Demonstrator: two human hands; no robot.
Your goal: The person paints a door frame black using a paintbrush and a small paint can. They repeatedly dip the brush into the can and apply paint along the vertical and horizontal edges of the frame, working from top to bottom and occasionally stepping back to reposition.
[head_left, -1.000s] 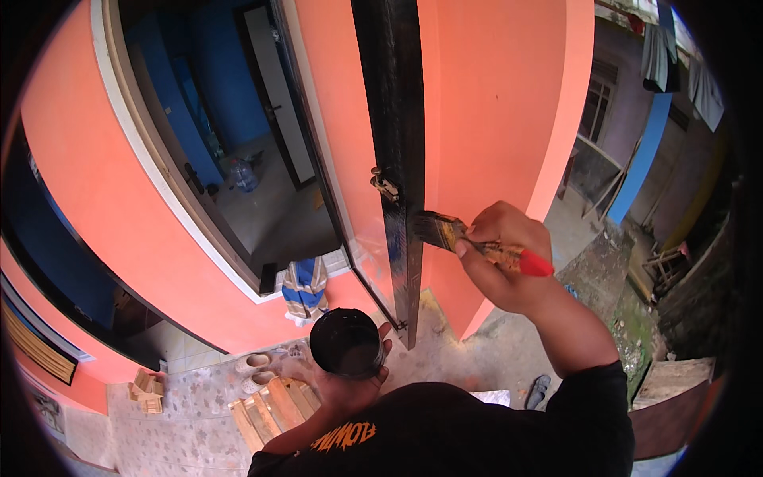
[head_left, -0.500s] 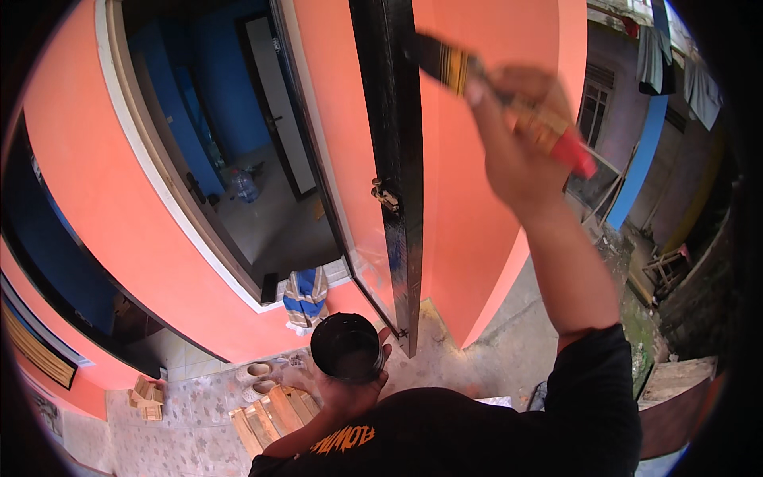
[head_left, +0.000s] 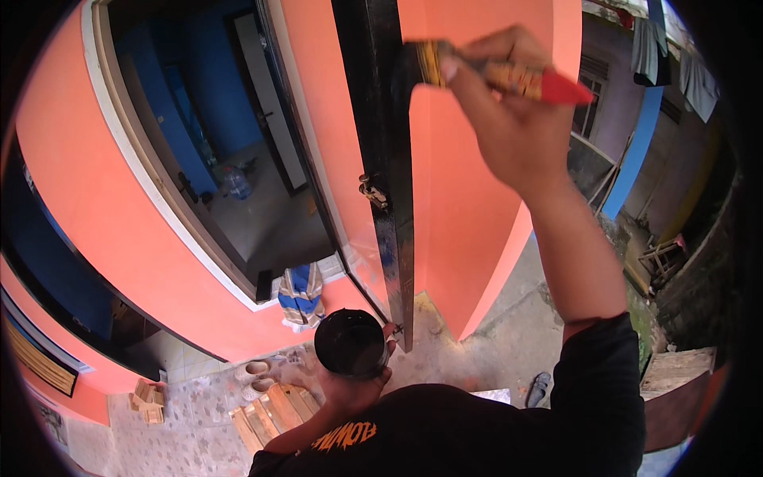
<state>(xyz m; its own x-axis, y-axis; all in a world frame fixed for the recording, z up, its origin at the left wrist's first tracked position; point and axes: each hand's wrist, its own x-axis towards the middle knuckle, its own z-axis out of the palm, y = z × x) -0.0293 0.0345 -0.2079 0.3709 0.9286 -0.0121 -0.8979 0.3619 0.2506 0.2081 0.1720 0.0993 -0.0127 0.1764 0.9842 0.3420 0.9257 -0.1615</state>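
The right hand (head_left: 520,131) is grasping the paintbrush (head_left: 513,76) by its red-tipped handle, and the dark bristles are overlapping the right edge of the tall black upright (head_left: 381,127), high above its metal latch (head_left: 372,192); whether they are pressing or merely skimming, I cannot tell. The left hand (head_left: 354,391) is cradling the dark pot (head_left: 324,334) low in front of the body, its mouth facing up. The likeliest mishap is lying right at that edge: the salmon wall (head_left: 469,159) is standing just behind it in view, so an overloaded brush or a slip of the wrist could be leaving a black smear there. Excess paint could also be running down toward the latch and clogging its parts. Below, the pot is depending on one hand alone; if attention is staying high on the brush, a tilt could be spilling the contents onto the floor (head_left: 191,421), the striped cloth (head_left: 302,296) or the wooden slats (head_left: 274,413).
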